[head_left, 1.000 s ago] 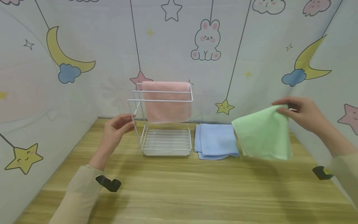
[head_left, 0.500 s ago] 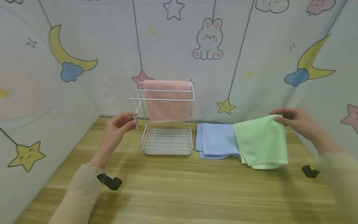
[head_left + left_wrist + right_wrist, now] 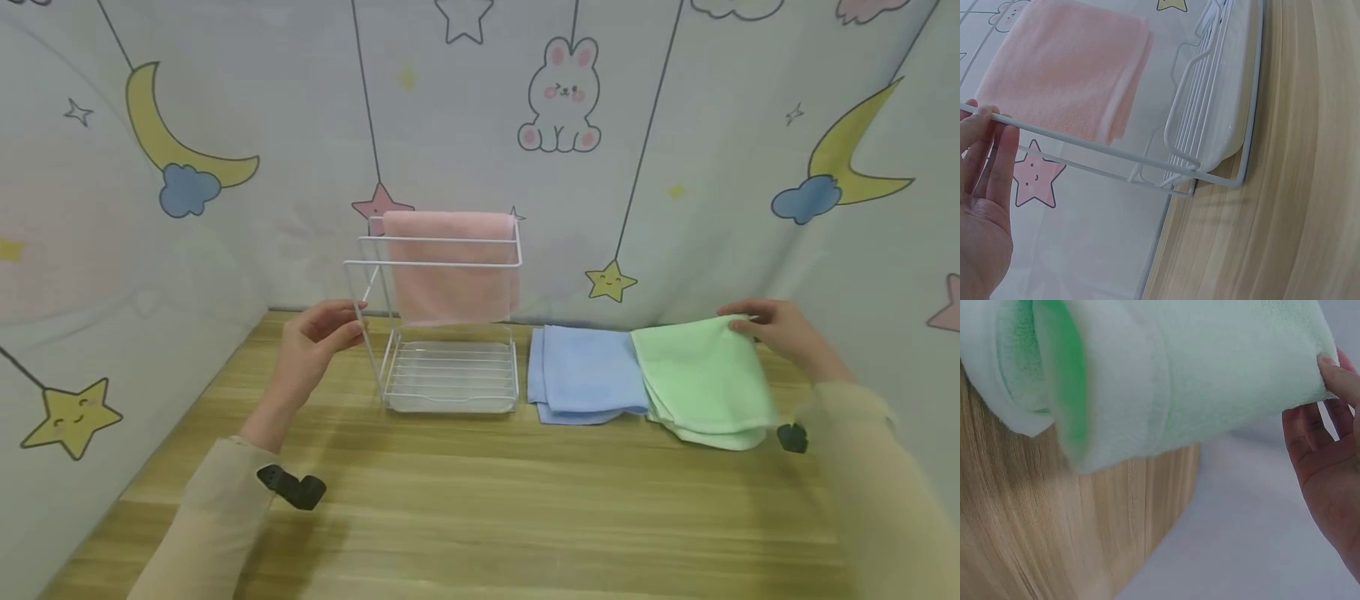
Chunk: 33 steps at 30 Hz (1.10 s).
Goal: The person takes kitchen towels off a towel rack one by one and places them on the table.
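Observation:
My left hand [image 3: 311, 346] pinches the front left upright of a white wire rack [image 3: 435, 265]. In the left wrist view the thumb and fingers close round that thin bar. A pink towel [image 3: 453, 283] hangs folded over the rack's rear rail. On the right, my right hand [image 3: 780, 329] pinches the far right corner of a folded green towel [image 3: 701, 375]. Its near layers sag onto the table while the held corner stays raised; the right wrist view shows the folds curling apart. A folded blue towel [image 3: 592, 371] lies between rack and green towel, its right edge meeting the green one.
A whitish tray [image 3: 450, 404] sits in the rack's base under wire slats. The wooden table [image 3: 480, 508] ends at a patterned cloth backdrop [image 3: 465, 108] behind and at both sides.
The right hand has brought the green towel down and slightly left, from hanging in the air to settling beside the blue towel. The left hand keeps its hold on the rack.

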### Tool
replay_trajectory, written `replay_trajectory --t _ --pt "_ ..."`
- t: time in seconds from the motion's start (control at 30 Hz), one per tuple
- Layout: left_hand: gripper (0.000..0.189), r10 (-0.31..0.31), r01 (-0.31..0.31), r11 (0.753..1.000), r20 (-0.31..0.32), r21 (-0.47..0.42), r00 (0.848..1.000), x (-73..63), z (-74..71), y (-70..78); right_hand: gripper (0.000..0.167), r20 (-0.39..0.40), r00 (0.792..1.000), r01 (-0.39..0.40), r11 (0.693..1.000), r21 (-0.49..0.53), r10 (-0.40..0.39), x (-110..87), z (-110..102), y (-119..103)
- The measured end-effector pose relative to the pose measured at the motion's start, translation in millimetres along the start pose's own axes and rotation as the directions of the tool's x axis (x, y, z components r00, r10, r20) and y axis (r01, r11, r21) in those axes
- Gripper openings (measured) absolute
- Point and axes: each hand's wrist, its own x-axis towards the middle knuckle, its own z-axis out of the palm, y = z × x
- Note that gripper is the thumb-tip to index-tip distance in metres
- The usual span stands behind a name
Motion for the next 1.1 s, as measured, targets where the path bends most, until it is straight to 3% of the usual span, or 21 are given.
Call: replay_trajectory --t 0.23,0.43,0.8,0.97,1.1 --pt "0.021 0.006 -0.006 1.0 -0.001 -0.003 1.0 2.5 0.4 2.3 0.046 0.06 0.995 -0.071 0.989 -0.127 0.079 11.5 -11.2 3.2" --pt "0.021 -0.003 0.003 1.0 0.001 -0.004 1.0 1.9 1.2 1.6 0.048 0.066 0.995 -0.07 0.985 -0.156 0.081 10.8 -8.3 5.1" --pt "0.023 0.01 -0.011 1.0 -0.009 -0.027 1.0 0.2 0.2 1.1 0.07 0.174 0.971 -0.162 0.987 -0.016 0.162 -9.5 5.7 23.8" --pt "0.021 0.002 -0.002 1.0 0.0 -0.02 1.0 -0.3 -0.5 0.3 0.075 0.167 0.977 -0.147 0.988 0.056 0.135 -14.7 11.0 32.7" --pt "0.021 -0.005 0.005 1.0 0.004 -0.016 1.0 -1.3 -0.2 -0.8 0.073 0.132 0.982 -0.144 0.989 0.031 0.139 -16.0 14.2 35.3"
